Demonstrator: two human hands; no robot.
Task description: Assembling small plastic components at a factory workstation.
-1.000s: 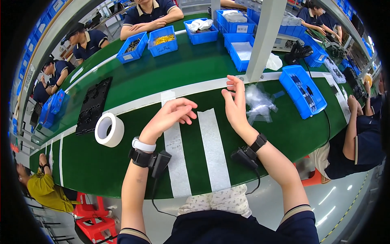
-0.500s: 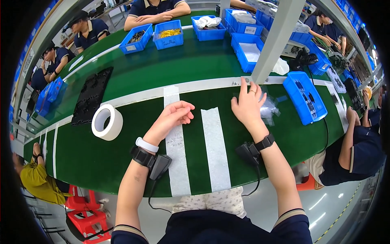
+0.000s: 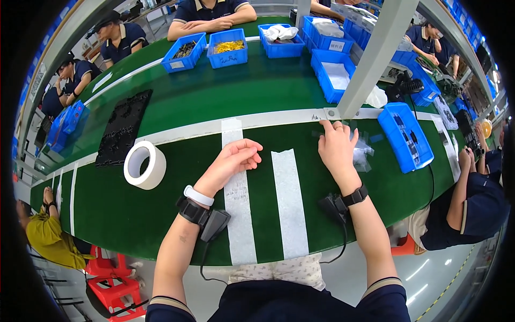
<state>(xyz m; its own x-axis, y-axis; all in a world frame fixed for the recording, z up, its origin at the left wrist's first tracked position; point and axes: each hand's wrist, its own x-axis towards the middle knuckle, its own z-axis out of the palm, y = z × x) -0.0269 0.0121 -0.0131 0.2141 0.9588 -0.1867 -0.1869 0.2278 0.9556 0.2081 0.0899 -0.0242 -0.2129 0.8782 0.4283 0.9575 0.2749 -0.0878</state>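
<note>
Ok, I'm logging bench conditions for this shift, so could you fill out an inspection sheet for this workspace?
Surface: green belt table with white tape strips.
Job's things: clear plastic bags under and beside the right hand; left hand rests curled on a strip, what it holds cannot be told.
Clutter: white tape roll, black tray, blue bins, blue bin of dark parts.
Grips: both hands bare, wrist devices strapped on.
Cables: black leads hang from the wrist devices over the table edge.
Surroundings: seated co-workers all round, grey post, red stools.
</note>
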